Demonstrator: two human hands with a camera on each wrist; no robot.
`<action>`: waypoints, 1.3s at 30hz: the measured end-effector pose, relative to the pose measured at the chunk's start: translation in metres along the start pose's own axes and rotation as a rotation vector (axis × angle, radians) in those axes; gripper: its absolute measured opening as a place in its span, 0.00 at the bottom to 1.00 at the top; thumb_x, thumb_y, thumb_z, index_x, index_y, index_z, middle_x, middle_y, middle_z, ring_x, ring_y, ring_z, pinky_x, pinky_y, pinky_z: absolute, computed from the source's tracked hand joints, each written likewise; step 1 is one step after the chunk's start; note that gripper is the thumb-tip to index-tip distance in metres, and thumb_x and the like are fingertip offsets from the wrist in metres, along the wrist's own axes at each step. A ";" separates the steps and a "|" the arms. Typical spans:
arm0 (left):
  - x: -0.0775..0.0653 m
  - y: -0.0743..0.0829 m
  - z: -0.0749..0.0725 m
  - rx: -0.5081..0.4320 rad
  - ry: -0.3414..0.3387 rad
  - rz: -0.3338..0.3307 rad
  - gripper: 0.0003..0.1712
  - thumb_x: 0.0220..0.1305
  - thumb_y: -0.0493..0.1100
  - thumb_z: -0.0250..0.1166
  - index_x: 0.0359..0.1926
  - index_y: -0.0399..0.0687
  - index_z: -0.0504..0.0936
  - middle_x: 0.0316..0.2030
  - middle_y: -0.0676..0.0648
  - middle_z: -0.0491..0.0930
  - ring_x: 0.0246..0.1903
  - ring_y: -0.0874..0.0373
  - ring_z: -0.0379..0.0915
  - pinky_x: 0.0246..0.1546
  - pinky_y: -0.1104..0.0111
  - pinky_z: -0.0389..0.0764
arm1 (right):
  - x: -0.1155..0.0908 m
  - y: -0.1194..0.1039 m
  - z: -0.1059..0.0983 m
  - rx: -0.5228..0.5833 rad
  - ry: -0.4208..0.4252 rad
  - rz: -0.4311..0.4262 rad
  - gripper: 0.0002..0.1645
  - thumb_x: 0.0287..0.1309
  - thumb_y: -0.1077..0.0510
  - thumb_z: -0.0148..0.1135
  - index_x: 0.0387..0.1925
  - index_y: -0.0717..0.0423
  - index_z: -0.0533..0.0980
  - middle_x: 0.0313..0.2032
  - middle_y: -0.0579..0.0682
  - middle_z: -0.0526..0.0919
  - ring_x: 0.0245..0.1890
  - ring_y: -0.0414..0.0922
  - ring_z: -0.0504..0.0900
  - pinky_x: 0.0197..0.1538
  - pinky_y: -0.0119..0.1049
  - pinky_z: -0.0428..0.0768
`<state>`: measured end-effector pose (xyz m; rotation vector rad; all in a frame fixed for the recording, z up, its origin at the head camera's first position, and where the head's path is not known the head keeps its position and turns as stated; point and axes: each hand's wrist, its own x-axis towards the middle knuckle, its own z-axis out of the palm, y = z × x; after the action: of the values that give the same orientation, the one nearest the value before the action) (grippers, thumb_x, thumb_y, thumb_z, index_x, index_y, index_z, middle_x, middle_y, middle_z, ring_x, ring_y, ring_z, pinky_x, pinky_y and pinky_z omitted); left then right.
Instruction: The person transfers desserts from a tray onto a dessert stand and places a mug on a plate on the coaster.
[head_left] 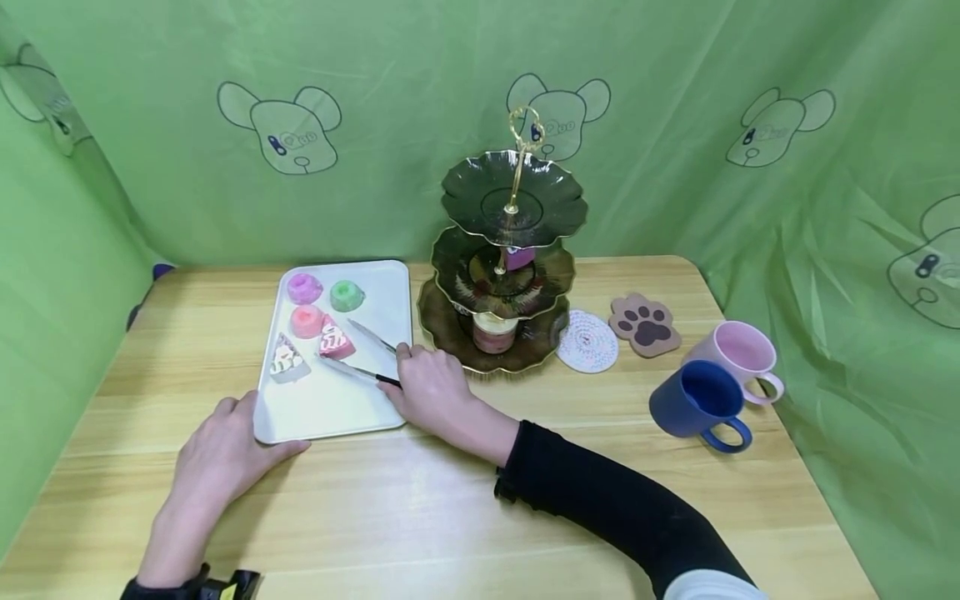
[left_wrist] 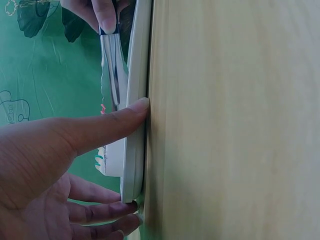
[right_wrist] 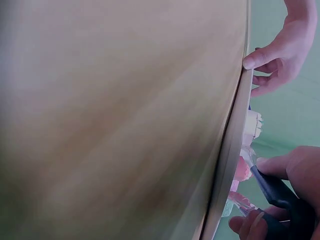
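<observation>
My right hand grips a pair of tongs with dark handles and metal arms. The tong arms are spread, their tips near a pink cake slice on a white tray. At the tray's near left corner, my left hand holds the edge, thumb along the front and fingers at the left side. A white-topped cake slice stands left of the pink one. Purple, green and pink ring-shaped cakes sit on the tray's far half.
Right of the tray stands a dark three-tier stand with gold rims and a jar-like dessert on its lowest tier. Farther right lie a round woven coaster and a paw-shaped coaster, then a blue mug and a pink mug.
</observation>
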<state>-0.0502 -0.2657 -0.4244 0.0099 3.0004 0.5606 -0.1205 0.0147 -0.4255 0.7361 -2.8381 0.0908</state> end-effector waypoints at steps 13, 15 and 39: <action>0.001 0.001 -0.001 -0.007 0.005 0.003 0.60 0.47 0.67 0.83 0.66 0.27 0.73 0.43 0.27 0.77 0.38 0.38 0.75 0.28 0.51 0.76 | 0.011 -0.008 -0.002 -0.013 -0.064 0.041 0.29 0.70 0.34 0.65 0.51 0.55 0.81 0.36 0.48 0.87 0.33 0.48 0.89 0.29 0.42 0.84; 0.001 0.001 -0.001 -0.006 0.004 0.003 0.59 0.47 0.68 0.83 0.66 0.28 0.73 0.43 0.28 0.77 0.37 0.39 0.75 0.27 0.53 0.76 | 0.011 -0.008 -0.003 -0.017 -0.059 0.044 0.28 0.69 0.34 0.66 0.48 0.55 0.81 0.35 0.48 0.87 0.32 0.49 0.89 0.29 0.42 0.84; 0.000 0.000 0.001 0.000 -0.018 -0.008 0.60 0.47 0.70 0.82 0.65 0.29 0.73 0.46 0.26 0.77 0.41 0.34 0.76 0.32 0.44 0.78 | -0.013 0.016 -0.058 -0.011 0.034 0.013 0.30 0.72 0.34 0.62 0.55 0.54 0.82 0.34 0.47 0.86 0.29 0.49 0.88 0.25 0.43 0.82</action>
<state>-0.0499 -0.2656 -0.4251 0.0026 2.9813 0.5563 -0.1058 0.0411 -0.3720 0.7066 -2.8090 0.0889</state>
